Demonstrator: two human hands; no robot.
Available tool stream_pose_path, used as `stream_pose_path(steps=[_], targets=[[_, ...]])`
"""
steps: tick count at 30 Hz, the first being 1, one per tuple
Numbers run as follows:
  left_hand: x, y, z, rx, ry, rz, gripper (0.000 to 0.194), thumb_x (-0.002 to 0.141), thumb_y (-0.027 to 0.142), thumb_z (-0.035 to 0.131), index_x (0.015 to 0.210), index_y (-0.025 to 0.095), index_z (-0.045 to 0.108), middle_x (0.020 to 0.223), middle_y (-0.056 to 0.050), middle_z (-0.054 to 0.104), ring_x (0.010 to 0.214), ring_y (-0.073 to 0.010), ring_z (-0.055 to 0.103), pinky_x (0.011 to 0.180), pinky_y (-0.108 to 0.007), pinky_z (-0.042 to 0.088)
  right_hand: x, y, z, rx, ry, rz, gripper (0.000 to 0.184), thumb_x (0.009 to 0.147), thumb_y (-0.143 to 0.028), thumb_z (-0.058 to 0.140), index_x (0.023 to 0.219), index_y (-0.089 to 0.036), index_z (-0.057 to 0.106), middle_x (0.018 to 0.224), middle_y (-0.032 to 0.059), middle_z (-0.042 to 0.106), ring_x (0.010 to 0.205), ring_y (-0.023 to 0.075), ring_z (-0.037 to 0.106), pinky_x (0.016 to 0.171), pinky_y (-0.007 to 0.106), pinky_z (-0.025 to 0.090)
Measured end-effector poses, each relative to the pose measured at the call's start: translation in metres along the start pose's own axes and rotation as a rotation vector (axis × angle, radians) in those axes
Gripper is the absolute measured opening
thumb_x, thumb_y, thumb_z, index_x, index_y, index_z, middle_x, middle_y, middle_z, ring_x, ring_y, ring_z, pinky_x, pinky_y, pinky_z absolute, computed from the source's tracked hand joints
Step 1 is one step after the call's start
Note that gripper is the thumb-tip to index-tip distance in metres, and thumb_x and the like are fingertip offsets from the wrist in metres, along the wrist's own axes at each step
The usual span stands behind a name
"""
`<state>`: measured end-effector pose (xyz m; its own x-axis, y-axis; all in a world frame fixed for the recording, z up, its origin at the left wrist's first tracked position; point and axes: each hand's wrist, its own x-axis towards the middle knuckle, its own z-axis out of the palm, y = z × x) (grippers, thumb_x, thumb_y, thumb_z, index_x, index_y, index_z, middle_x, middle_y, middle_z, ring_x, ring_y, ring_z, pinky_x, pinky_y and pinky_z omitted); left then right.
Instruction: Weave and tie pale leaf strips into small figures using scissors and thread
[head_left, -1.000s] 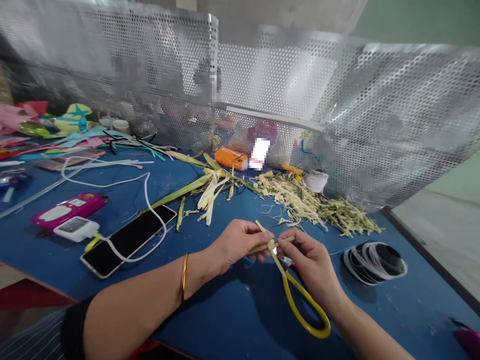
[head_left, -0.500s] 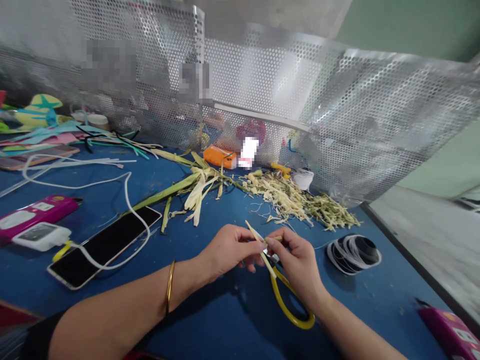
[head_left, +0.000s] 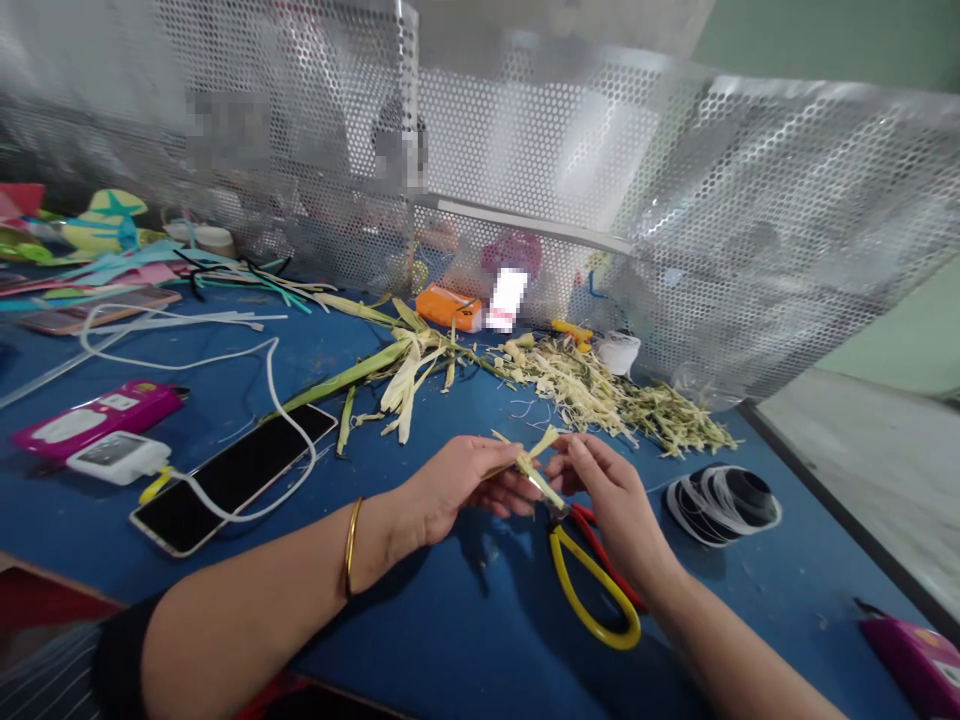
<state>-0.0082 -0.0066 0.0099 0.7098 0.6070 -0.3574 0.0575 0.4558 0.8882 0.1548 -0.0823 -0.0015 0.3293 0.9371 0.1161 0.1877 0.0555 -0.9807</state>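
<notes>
The left hand (head_left: 457, 482) pinches crossed leaf strips (head_left: 545, 441) in its fingers; the right hand's (head_left: 621, 505) grip I cannot tell. Loose pinching could open the crossing.

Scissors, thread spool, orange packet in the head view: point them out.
Scissors (head_left: 633, 634), head view, on the yellow handle loop's lower end.
Thread spool (head_left: 712, 510), head view, on the white thread wound round its side.
Orange packet (head_left: 442, 306), head view, on its front face.

Pale strips (head_left: 546, 488) in left fingers (head_left: 511, 491)
</notes>
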Motion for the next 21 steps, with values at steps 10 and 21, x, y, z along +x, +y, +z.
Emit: stream_pose_path(steps=[10, 21], targets=[[0.0059, -0.0004, -0.0048, -0.175, 0.078, -0.046, 0.012, 0.081, 0.024, 0.067, 0.078, 0.012, 0.067, 0.061, 0.001, 0.063, 0.046, -0.0044, 0.052, 0.047, -0.016, 0.037, -0.0064, -0.0071, 0.0035, -0.085, -0.205, -0.064, 0.029, 0.084, -0.048, 0.059, 0.079, -0.02, 0.061, 0.066, 0.0002, 0.062, 0.065, 0.0158, 0.058, 0.064, 0.028, 0.046], [0.0078, -0.0001, -0.0095, -0.558, -0.098, -0.27, 0.014, 0.09, 0.019, 0.055, 0.086, 0.01, 0.065, 0.057, 0.002, 0.062, 0.04, -0.0062, 0.051, 0.041, -0.017, 0.044, -0.0069, -0.0034, 0.0071, -0.101, -0.217, -0.001, 0.032, 0.083, -0.046, 0.061, 0.068, -0.018, 0.063, 0.065, 0.0006, 0.061, 0.059, 0.013, 0.048, 0.057, 0.026, 0.038]])
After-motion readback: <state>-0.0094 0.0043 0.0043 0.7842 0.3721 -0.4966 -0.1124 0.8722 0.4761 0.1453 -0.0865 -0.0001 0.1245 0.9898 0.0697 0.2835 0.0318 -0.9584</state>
